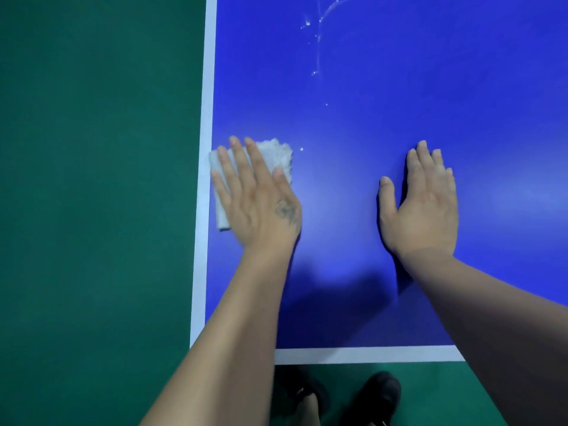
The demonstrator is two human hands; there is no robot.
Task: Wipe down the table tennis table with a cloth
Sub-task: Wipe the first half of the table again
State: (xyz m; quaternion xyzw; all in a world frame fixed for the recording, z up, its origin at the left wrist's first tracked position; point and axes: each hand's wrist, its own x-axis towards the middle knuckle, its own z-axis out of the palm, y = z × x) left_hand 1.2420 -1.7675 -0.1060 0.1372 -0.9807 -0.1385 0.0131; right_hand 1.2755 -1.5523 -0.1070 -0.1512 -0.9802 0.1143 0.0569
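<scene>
The blue table tennis table fills the right of the view, edged by a white line on its left and near sides. A folded white cloth lies at the left edge of the table. My left hand presses flat on the cloth with straight, spread fingers and covers most of it. My right hand rests flat on the bare blue surface to the right, fingers straight. Water droplets and streaks glisten on the table farther away.
Green floor lies to the left of the table and below its near edge. My two dark shoes stand on the floor just under the near edge. A single small droplet sits right of the cloth.
</scene>
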